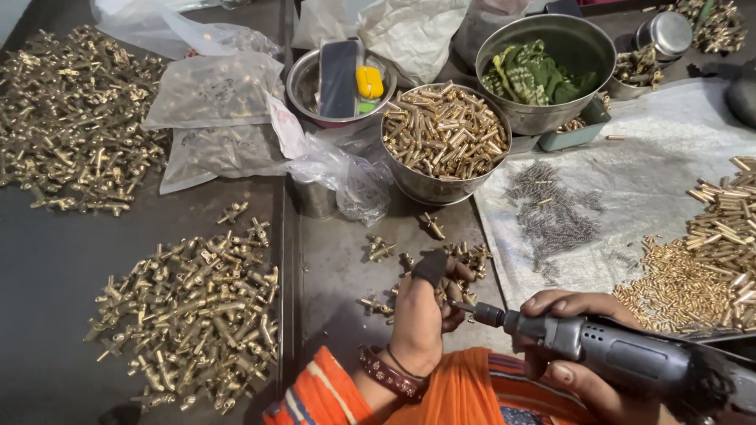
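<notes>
My left hand (425, 307) is closed around a small brass fitting (450, 290), with a dark cover on the thumb. My right hand (563, 346) grips a grey powered screwdriver (622, 354) lying sideways, its tip (465, 308) pointing left into the fitting. Loose brass fittings (465, 256) lie just beyond my left hand. A heap of assembled brass fittings (193, 311) sits to the left.
A steel bowl of brass tubes (445, 134) stands ahead, beside a bowl holding green cloth (543, 71) and one with a phone (339, 79). Dark screws (551, 212), brass pins (677, 287) and tubes (728, 212) lie on white sheeting at right. Another brass heap (75, 118) lies far left.
</notes>
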